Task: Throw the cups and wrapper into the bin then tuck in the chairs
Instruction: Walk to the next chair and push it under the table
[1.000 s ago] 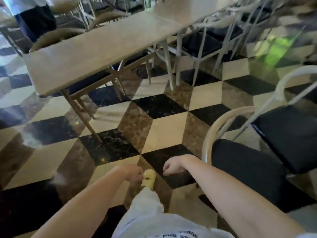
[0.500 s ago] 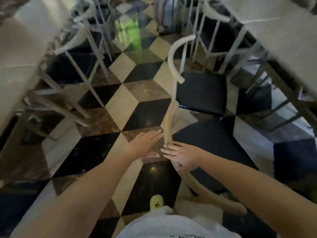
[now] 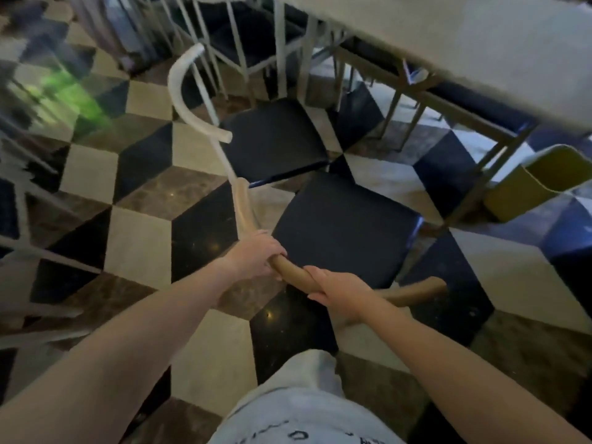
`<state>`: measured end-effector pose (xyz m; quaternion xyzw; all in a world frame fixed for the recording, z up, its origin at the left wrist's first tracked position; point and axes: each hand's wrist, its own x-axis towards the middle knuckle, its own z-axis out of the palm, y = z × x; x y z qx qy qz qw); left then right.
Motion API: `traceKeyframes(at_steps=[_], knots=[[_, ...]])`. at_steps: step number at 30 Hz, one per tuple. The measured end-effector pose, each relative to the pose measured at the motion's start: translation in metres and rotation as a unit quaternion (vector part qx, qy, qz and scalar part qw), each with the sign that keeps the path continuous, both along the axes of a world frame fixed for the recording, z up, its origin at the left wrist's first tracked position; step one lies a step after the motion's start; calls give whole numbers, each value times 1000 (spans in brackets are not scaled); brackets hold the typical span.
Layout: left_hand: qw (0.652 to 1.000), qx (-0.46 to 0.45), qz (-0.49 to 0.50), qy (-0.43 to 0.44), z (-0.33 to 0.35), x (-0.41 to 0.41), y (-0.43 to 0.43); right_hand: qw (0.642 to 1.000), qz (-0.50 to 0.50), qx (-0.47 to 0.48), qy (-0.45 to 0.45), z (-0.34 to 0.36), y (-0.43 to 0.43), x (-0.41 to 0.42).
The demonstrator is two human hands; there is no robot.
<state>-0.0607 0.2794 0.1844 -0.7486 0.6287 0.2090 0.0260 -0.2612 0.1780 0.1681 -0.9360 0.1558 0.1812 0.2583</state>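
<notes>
Where the floor spreads out in cream, brown and black tiles, the table cuts across at 1 o'clock, its pale top blurred and its legs coming down to the tiles. At the centre stands the near chair, its dark seat turned toward the table and not yet under the top. Just beyond it at 12 o'clock is a second chair with the same dark seat and a pale curved back. A yellow bin stands on the floor at 3 o'clock, beside a table leg. The 2 hands hold the near chair's curved wooden back rail. The left hand has its fingers wrapped over the rail, and the right hand, at 4 o'clock from it, is curled round the same rail, a short bare stretch of wood showing between them.
</notes>
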Motion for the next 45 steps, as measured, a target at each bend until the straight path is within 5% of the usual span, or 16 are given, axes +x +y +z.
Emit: traceKeyframes(at_steps=[14, 28, 36, 45], knots=[[996, 59, -69, -23, 20, 5, 4, 964, -239, -87, -74, 0, 32, -44], [987, 100, -120, -39, 8, 45, -15, 974, -214, -78, 12, -13, 12, -37], [938, 250, -234, -51, 10, 95, -67, 970, -225, -89, 8, -18, 4, -35], [905, 256, -340, -31, 14, 95, -118, 966, -236, -100, 28, 3, -32, -47]])
